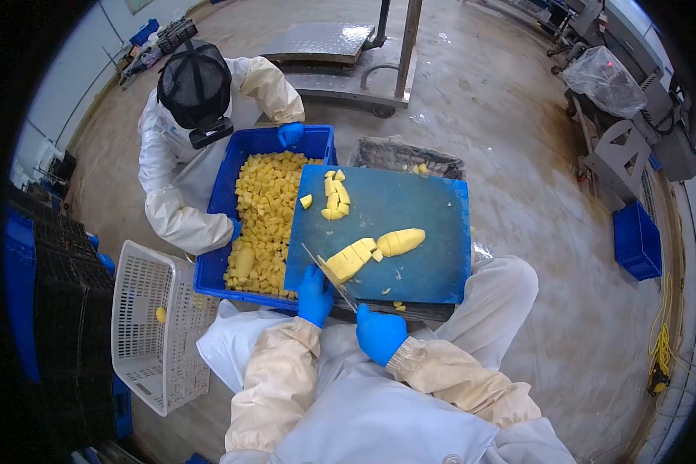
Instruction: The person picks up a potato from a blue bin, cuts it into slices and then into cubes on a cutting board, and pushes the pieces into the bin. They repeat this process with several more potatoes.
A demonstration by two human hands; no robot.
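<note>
My right hand [381, 334] is closed round the handle of a knife [334, 280], its blade slanting up and left across the near end of a row of cut potato pieces [352, 258]. My left hand [315, 296], gloved in blue too, is close beside the blade; how its fingers are bent is hard to make out. Both are at the near edge of a blue cutting board [394, 282]. Touching the cut row at its right end is a scored peeled potato [401, 242]. Farther up the board lie several smaller chunks [335, 196].
A blue bin [326, 139] full of potato cubes adjoins the board's left side. Another person [179, 155] has gloved hands at its rim and left side. A white basket [143, 263] stands at left, a grey crate [433, 158] behind the board, and a metal platform scale [317, 42] beyond.
</note>
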